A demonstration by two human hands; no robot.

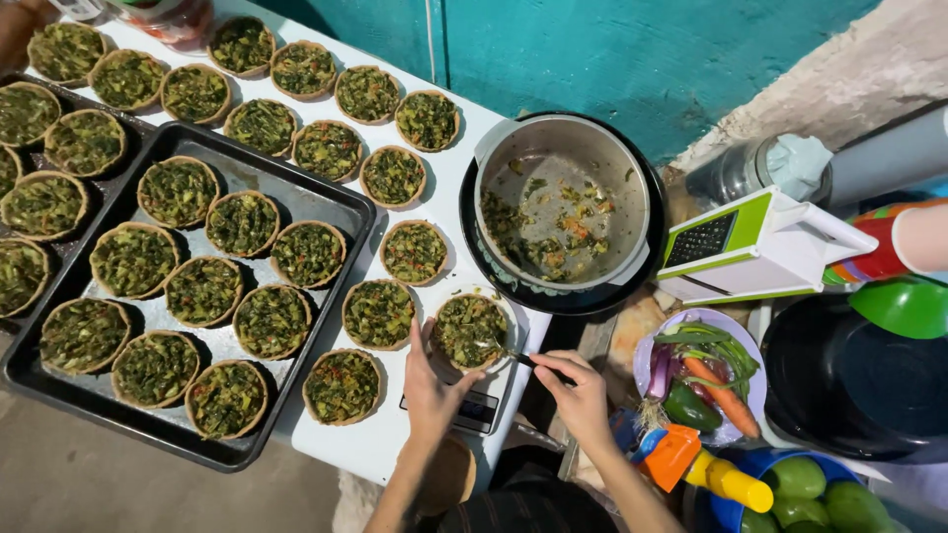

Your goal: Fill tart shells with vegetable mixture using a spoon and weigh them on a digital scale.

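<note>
1. Two hands are working over one tart sitting on a small scale at the near edge of the white surface.
2. Left hand is resting open against the tart's near-left rim, fingers up and steadying, clamping nothing.
3. Right hand is pinching a thin utensil, the grip closed tight on its handle; the tip is reaching onto the green filling at the tart's right side. Fork or spoon, I cannot tell.
4. Doing it well, I am judging: light strokes are wanted, pressing the greens level toward the crust without pushing on the crust wall, which looks thin and likely to crumble.
5. Steadying hand should be staying low on the rim, so the tart is not sliding off the scale.
6. Pot with leftover filling is sitting just beyond, within reach for top-ups.
7. Dark tray to the left is carrying filled tarts; more are standing in rows on the surface beside it.
8. Grater and vegetable plate are lying off to the right, well apart from the working tart.
</note>
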